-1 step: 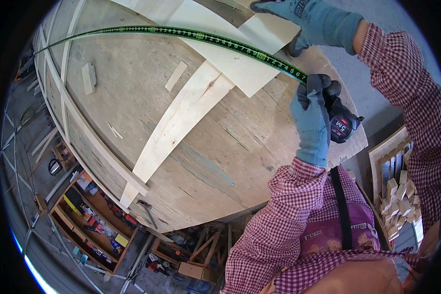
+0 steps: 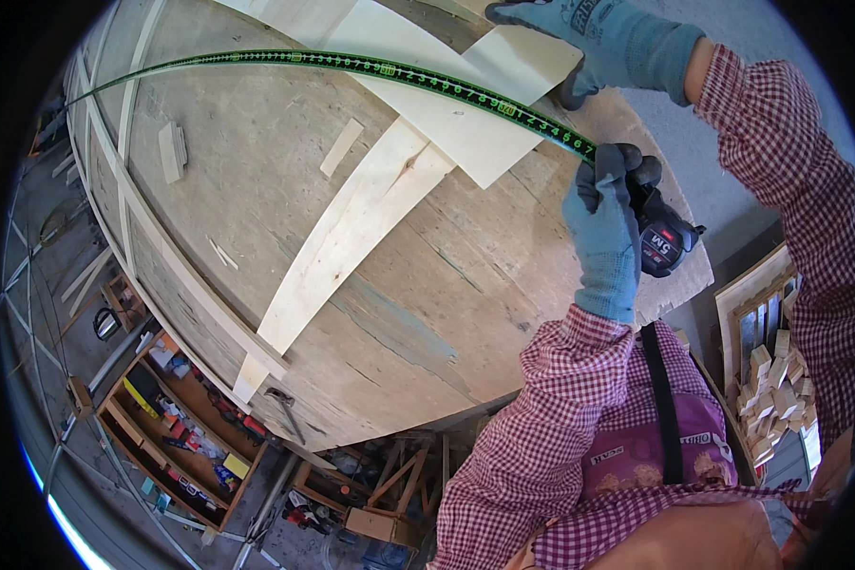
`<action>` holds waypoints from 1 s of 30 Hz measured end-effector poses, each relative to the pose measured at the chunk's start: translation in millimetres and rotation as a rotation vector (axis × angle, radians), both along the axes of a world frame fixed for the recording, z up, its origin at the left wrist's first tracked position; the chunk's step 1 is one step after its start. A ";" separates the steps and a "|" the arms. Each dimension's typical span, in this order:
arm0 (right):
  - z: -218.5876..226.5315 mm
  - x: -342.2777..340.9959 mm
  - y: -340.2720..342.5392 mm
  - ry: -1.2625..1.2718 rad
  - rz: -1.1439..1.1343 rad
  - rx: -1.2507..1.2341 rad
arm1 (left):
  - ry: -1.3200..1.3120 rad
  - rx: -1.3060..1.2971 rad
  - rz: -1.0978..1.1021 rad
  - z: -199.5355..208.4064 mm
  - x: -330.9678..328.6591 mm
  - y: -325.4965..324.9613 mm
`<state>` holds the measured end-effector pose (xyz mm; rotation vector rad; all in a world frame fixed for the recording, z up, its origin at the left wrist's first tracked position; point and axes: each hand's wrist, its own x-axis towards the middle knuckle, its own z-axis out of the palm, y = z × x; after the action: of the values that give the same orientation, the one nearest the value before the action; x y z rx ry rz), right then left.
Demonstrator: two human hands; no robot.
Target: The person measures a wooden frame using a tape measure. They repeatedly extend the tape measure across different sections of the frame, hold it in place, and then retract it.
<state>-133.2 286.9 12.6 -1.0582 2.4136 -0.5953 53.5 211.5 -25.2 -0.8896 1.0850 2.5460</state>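
In the head view my left hand (image 2: 603, 223), in a blue glove with dark grey fingertips, is closed on a tape measure (image 2: 668, 245) where its blade leaves the case. The black and green blade (image 2: 446, 87) runs far to the left, across the worktable and over pale, thin boards. My right hand (image 2: 627, 47), gloved alike, sits at the upper right, fingers and thumb around the right end of a pale board (image 2: 532, 62). Another wide board (image 2: 465, 138) lies under the blade. From beneath it, a tapering board (image 2: 351, 228) slants towards the table's near left edge.
Long wooden strips (image 2: 176, 252) and small offcuts (image 2: 342, 147) lie on the worn wooden worktable (image 2: 484, 285). A clamp (image 2: 285, 413) sits at its near edge. Below left is a wooden tool box (image 2: 128, 427); cut wood blocks (image 2: 774, 389) are piled at right.
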 end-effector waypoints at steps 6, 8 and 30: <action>0.1 -1.1 0.6 -0.003 -0.005 0.001 | -0.027 -0.040 -0.004 2.8 -0.6 0.4; -1.2 -1.3 -0.1 -0.003 -0.005 0.001 | -0.028 -0.040 -0.004 2.7 -0.6 0.2; -5.5 -0.3 -1.2 -0.024 -0.037 -0.017 | -0.015 -0.015 -0.020 -1.1 1.1 -3.0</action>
<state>-133.6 285.8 7.1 -1.0094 2.4157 -0.6385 54.6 208.5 -26.3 -0.8962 1.1047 2.5137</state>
